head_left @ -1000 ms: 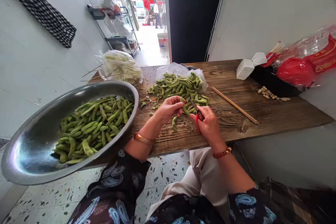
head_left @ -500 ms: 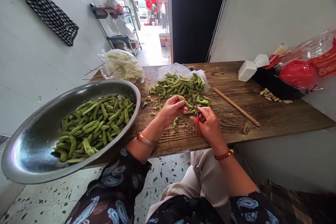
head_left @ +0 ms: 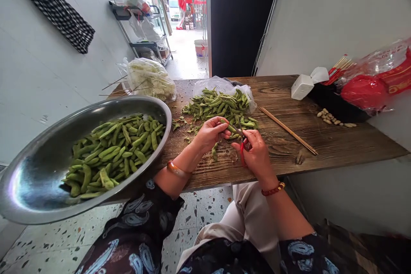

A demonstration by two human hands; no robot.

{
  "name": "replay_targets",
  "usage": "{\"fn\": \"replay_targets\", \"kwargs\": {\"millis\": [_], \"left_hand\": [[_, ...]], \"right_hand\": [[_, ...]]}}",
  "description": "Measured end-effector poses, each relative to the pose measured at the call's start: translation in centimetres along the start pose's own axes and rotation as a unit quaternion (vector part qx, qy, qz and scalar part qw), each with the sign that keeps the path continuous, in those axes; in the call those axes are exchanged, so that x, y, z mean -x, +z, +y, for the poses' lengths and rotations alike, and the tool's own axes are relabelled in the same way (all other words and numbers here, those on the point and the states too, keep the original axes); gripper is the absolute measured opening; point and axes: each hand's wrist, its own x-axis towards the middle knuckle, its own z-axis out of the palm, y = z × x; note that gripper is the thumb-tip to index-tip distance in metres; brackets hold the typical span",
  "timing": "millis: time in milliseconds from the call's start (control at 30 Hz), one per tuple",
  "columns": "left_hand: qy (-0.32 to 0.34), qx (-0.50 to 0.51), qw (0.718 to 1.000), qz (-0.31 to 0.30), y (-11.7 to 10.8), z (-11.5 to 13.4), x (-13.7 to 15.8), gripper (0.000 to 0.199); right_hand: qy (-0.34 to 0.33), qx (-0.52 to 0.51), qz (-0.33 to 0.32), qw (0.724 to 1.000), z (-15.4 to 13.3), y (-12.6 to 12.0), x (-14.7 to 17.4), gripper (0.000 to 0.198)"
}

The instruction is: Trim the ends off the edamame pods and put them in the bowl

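Note:
Between the thumb and fingers of my left hand (head_left: 212,134) is a green edamame pod (head_left: 230,128). My right hand (head_left: 255,152) is closed round red-handled scissors (head_left: 243,154), whose blades point up and left at the pod's right end. Whether the blades touch the pod I cannot tell. Behind both hands lies a heap of edamame pods (head_left: 218,105), partly on a clear plastic bag (head_left: 205,87). A single loose pod (head_left: 214,153) and plant scraps lie on the wood below my left hand. At the left, a large steel basin (head_left: 35,180) holds many pods.
On the wooden table (head_left: 279,107) lie thin bamboo skewers (head_left: 289,131) right of the heap. Peanuts (head_left: 334,119), a white box (head_left: 302,87) and red packaging (head_left: 366,92) sit farther right. A bag of pale vegetables (head_left: 150,79) stands behind the basin. A shelf cart (head_left: 144,43) is by the doorway.
The view has shifted slightly, so the basin appears a little farther left. Both hands keep nearly the same place, with the pod and the scissors still held.

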Motion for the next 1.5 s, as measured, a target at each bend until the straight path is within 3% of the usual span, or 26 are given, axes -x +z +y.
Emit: {"fn": "replay_targets", "kwargs": {"millis": [367, 667, 800, 1067, 1500], "left_hand": [[0.01, -0.037, 0.999, 0.02, 0.0, 0.3, 0.1, 0.032], [0.043, -0.141, 0.988, 0.051, 0.0, 1.0, 0.2, 0.022], [0.027, -0.141, 0.989, 0.025, 0.2, 1.2, 0.4, 0.026], [-0.003, -0.174, 0.984, 0.04, 0.0, 0.8, 0.4, 0.022], [-0.054, -0.118, 0.991, 0.011, -0.1, 0.2, 0.0, 0.024]], "right_hand": [[-0.007, 0.052, -0.036, 0.998, 0.0, -0.2, 0.2, 0.045], [-0.019, 0.099, -0.071, 0.992, -0.3, -0.2, 0.4, 0.046], [-0.016, 0.098, -0.067, 0.993, -0.4, -0.3, 0.3, 0.042], [-0.011, 0.118, -0.087, 0.989, -0.9, -0.5, 0.4, 0.041], [-0.027, 0.099, -0.081, 0.991, -0.8, -0.4, 0.4, 0.043]]}}
